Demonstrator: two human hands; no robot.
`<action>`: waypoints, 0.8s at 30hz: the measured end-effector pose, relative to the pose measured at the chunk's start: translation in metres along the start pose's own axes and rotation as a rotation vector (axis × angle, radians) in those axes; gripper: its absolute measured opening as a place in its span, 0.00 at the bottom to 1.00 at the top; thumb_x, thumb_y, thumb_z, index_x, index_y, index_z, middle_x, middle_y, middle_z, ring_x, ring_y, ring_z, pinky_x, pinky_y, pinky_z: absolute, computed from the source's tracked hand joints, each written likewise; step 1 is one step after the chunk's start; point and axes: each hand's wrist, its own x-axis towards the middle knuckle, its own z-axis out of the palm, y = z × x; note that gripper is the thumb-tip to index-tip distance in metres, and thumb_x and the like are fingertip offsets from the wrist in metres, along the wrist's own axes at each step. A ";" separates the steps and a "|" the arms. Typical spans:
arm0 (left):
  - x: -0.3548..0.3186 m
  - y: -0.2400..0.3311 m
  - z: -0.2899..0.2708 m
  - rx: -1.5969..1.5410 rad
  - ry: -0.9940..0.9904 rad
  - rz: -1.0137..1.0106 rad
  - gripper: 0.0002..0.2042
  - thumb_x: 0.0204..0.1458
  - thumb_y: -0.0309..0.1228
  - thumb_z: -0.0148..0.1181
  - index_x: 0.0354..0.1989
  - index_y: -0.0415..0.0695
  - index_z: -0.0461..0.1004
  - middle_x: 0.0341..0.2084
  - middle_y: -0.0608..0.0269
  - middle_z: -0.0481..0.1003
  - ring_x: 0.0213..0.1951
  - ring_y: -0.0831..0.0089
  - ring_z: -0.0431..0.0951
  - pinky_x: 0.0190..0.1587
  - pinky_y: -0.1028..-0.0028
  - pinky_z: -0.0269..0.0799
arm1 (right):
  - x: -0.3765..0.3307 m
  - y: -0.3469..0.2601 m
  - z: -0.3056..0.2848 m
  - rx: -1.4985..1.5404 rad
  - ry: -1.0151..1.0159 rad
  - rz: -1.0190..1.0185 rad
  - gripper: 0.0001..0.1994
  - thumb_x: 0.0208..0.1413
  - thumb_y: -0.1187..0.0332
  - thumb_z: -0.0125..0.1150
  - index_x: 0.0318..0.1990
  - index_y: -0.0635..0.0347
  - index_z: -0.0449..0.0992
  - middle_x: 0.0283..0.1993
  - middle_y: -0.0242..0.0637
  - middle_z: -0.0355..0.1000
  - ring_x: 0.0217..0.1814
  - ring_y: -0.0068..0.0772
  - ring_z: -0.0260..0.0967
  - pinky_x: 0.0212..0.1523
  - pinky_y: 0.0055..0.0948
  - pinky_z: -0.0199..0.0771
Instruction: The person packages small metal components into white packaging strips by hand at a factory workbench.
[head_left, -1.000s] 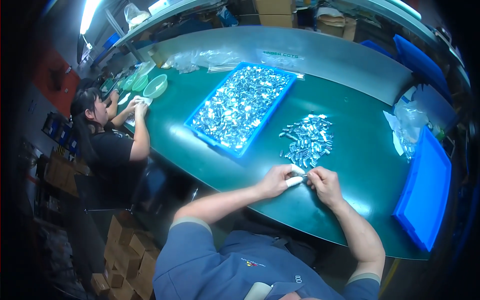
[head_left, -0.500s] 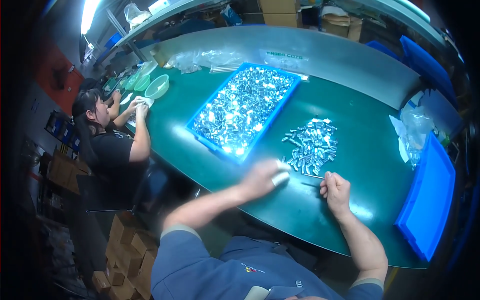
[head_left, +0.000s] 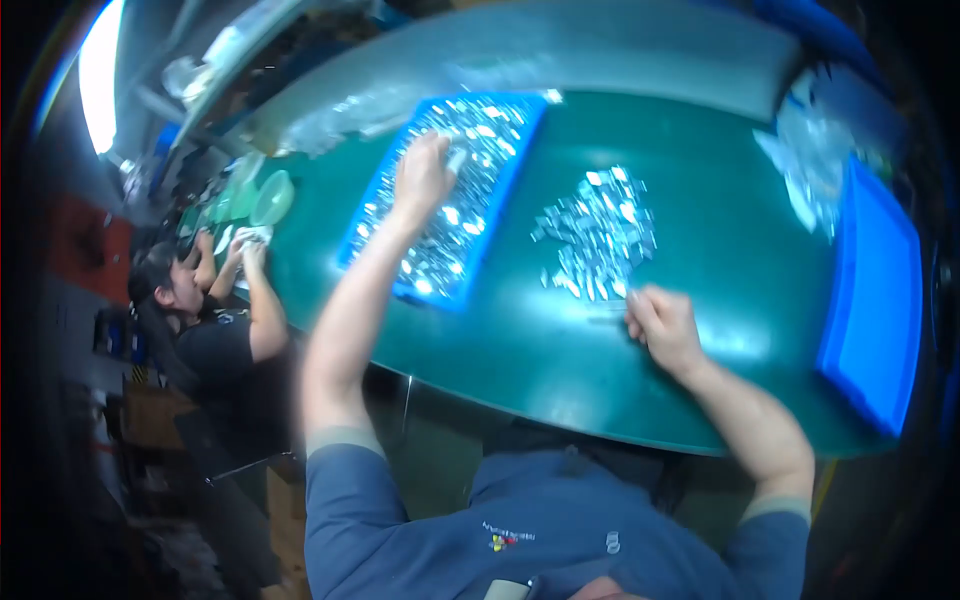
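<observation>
My left hand (head_left: 424,178) is over the blue tray (head_left: 470,262), which is filled with small shiny metal pieces (head_left: 478,190). White coverings show on its fingers, but blur hides whether they grip a piece. My right hand (head_left: 664,322) is closed on a thin metal rod (head_left: 606,307), whose tip points left. Just beyond that rod lies a loose pile of the same metal pieces (head_left: 600,235) on the green tabletop (head_left: 530,370).
An empty blue tray (head_left: 875,310) leans at the right edge, near clear plastic bags (head_left: 808,150). At the left, a co-worker (head_left: 215,310) handles something white beside green bowls (head_left: 271,198). A metal panel (head_left: 640,50) borders the table's back.
My left hand has moved from beside the loose pile, up and left to over the filled tray. My right hand still holds the rod near the pile. The whole view has shifted.
</observation>
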 end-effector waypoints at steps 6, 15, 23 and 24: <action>0.034 0.096 0.073 -0.190 -0.361 0.215 0.16 0.55 0.30 0.65 0.53 0.44 0.78 0.46 0.51 0.78 0.49 0.52 0.79 0.53 0.60 0.74 | 0.009 0.005 0.000 0.054 -0.024 -0.026 0.18 0.68 0.61 0.55 0.26 0.62 0.76 0.18 0.32 0.71 0.20 0.21 0.67 0.23 0.28 0.66; 0.076 0.143 0.124 -0.264 -0.676 0.159 0.11 0.51 0.29 0.69 0.40 0.38 0.78 0.39 0.50 0.79 0.42 0.54 0.80 0.45 0.61 0.74 | 0.003 -0.001 -0.005 0.095 -0.065 -0.117 0.19 0.67 0.60 0.56 0.27 0.62 0.76 0.18 0.36 0.71 0.20 0.28 0.70 0.24 0.33 0.68; 0.010 0.157 0.068 -0.577 -0.473 0.038 0.09 0.52 0.27 0.70 0.37 0.38 0.77 0.32 0.58 0.80 0.35 0.70 0.80 0.41 0.70 0.76 | 0.000 0.009 0.000 0.183 -0.002 -0.075 0.17 0.67 0.61 0.57 0.28 0.62 0.77 0.20 0.34 0.73 0.22 0.24 0.70 0.25 0.30 0.68; -0.008 0.160 0.056 -0.592 -0.470 -0.011 0.09 0.52 0.27 0.70 0.38 0.38 0.78 0.32 0.60 0.80 0.35 0.73 0.80 0.41 0.71 0.76 | 0.000 0.010 -0.001 0.215 0.073 -0.062 0.16 0.68 0.62 0.56 0.30 0.62 0.77 0.22 0.32 0.73 0.23 0.20 0.68 0.25 0.26 0.67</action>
